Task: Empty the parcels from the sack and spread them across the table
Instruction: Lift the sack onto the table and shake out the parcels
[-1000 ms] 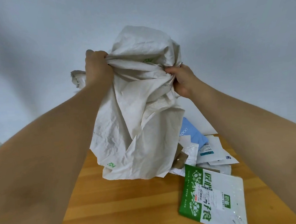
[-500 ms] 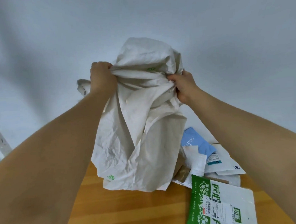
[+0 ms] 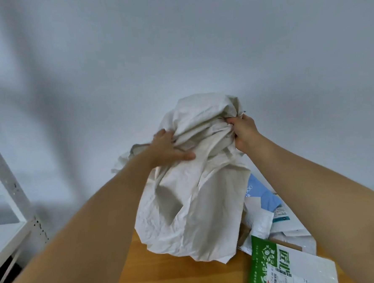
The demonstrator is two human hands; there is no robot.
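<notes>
A crumpled off-white woven sack (image 3: 192, 206) hangs upside down over the wooden table (image 3: 168, 276), its lower edge touching the tabletop. My right hand (image 3: 244, 133) grips a bunch of fabric at the sack's upper right. My left hand (image 3: 168, 149) lies on the upper left of the sack, thumb stretched out straight and fingertips in a fold. Several parcels lie in a pile to the right of the sack: a green-and-white one (image 3: 285, 266) nearest me, a blue one (image 3: 259, 193) behind, and white mailers (image 3: 263, 222) between them. What the sack holds is hidden.
A white metal shelf unit (image 3: 6, 174) stands at the left, beside the table. A plain white wall fills the background. Bare wood shows in front of and under the sack.
The sack and both hands have come down toward the table. My left hand has loosened from a tight fist on the fabric to a flatter hold with the thumb out.
</notes>
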